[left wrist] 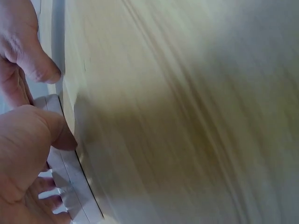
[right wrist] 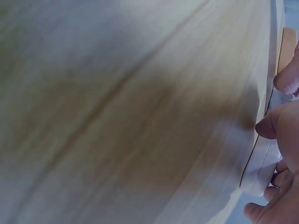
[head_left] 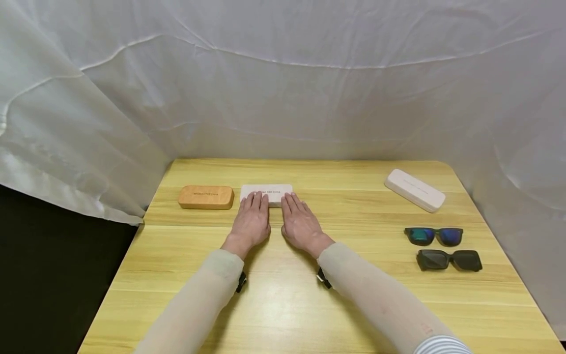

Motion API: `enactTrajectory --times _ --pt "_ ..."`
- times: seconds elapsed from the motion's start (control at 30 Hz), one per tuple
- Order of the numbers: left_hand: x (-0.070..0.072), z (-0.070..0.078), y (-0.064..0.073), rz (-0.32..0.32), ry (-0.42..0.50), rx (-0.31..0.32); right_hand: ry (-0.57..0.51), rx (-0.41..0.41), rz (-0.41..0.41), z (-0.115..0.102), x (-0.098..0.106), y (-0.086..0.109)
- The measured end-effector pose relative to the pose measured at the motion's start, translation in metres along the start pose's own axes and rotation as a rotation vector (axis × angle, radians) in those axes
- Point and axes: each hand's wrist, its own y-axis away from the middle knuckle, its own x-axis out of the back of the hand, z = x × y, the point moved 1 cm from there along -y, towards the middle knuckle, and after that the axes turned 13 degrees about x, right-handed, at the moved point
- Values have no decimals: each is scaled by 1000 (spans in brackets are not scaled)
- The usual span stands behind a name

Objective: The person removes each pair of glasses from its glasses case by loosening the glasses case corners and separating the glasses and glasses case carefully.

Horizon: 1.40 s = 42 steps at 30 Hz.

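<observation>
A white glasses case (head_left: pixel 265 189) with printed lettering lies in the middle of the table, its lid down. My left hand (head_left: pixel 252 220) lays straight fingers over its top and near edge, left of centre. Beside it, my right hand (head_left: pixel 303 223) touches the case's right end, fingers extended. In the left wrist view, the left thumb (left wrist: pixel 65 133) is at the side of the case (left wrist: pixel 77 186), with the fingers over the top. The right wrist view shows the right thumb (right wrist: pixel 267 127) by the same case (right wrist: pixel 257 170); the fingertips are partly hidden.
An orange wood-look glasses case (head_left: pixel 206 196) lies just left of the white one. Another pale case (head_left: pixel 414 190) sits slantwise at the back right. Two sunglasses, a blue-lensed pair (head_left: pixel 434 236) and a black pair (head_left: pixel 449 260), lie below it. White curtains (head_left: pixel 309 108) surround the table.
</observation>
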Motion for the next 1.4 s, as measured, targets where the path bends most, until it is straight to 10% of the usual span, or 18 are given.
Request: enactTrajectory --times 0.8,1.4 --pt "-5 -4 0 26 137 24 -52 -15 139 22 -6 23" --pt "-1 1 -4 19 167 35 -46 -254 234 141 13 97"
